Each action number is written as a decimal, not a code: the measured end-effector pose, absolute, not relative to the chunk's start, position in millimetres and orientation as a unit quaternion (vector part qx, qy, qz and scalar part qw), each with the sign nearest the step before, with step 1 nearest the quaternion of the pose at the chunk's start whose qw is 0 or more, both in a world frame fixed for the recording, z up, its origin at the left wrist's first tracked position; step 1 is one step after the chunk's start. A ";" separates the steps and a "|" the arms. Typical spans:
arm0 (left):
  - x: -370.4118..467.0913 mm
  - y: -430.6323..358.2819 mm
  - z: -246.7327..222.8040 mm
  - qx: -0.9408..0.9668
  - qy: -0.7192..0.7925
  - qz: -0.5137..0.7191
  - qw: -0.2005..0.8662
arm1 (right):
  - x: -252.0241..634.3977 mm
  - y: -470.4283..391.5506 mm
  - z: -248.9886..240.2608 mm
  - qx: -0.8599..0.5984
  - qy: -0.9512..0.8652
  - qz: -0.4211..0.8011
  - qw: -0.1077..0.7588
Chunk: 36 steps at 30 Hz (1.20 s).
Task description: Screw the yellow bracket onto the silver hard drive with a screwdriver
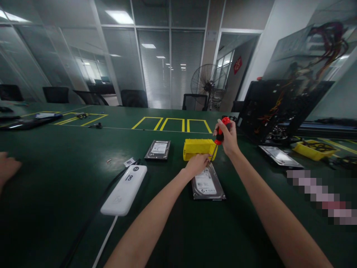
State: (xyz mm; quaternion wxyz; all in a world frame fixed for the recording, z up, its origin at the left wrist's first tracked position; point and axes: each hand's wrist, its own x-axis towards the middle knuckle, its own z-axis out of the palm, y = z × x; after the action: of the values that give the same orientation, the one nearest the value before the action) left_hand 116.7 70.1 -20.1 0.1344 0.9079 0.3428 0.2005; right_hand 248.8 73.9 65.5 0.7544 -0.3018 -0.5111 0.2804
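My right hand (229, 138) is wrapped round the red and black handle of a screwdriver (220, 134), which slants down to the left. The screwdriver's tip reaches the far end of a hard drive (206, 184), label up on the dark green table. At that same end my left hand (198, 163) is closed, its fingertips beside the shaft near the tip. What those fingers pinch is too small or hidden to tell. Directly behind them stands a yellow plastic bin (199, 144). A second hard drive (158, 150) lies farther left.
A white power bank (125, 191) marked 18 lies left with its cable. Another person's hand (8, 167) shows at the left edge. To the right are an open computer case (267, 111), another drive (280, 156) and a yellow tray (315, 149). Yellow tape outlines (173, 124) mark the far table.
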 end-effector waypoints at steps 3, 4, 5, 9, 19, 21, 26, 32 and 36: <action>116.6 70.1 -20.6 0.908 0.346 0.200 0.130 | 249.6 73.0 66.2 -0.296 -0.509 0.296 0.752; 116.7 70.2 -20.7 0.908 0.345 0.201 0.127 | 249.9 72.9 66.3 -0.298 -0.508 0.303 0.749; 116.8 70.2 -20.7 0.908 0.345 0.202 0.124 | 250.0 72.9 66.4 -0.299 -0.508 0.309 0.746; 116.9 70.0 -20.2 0.909 0.346 0.197 0.122 | 248.4 72.5 66.5 -0.297 -0.506 0.309 0.748; 117.4 70.7 -21.7 0.908 0.348 0.200 0.119 | 247.3 70.7 67.0 -0.302 -0.502 0.313 0.748; 117.9 72.0 -23.1 0.909 0.349 0.197 0.115 | 248.2 71.0 67.3 -0.293 -0.503 0.327 0.744; 118.8 74.2 -25.8 0.909 0.343 0.204 0.116 | 247.8 71.4 67.6 -0.286 -0.502 0.333 0.745; 118.1 73.7 -25.9 0.908 0.336 0.214 0.126 | 245.5 72.7 66.4 -0.293 -0.497 0.310 0.756; 117.8 71.9 -24.0 0.909 0.341 0.204 0.124 | 246.4 72.7 66.8 -0.279 -0.502 0.323 0.752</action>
State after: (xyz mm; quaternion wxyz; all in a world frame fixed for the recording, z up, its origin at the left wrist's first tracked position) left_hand 117.8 71.9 -24.0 0.1235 0.9091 0.3415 0.2042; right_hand 246.4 72.7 66.8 0.7520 -0.2794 -0.5021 0.3230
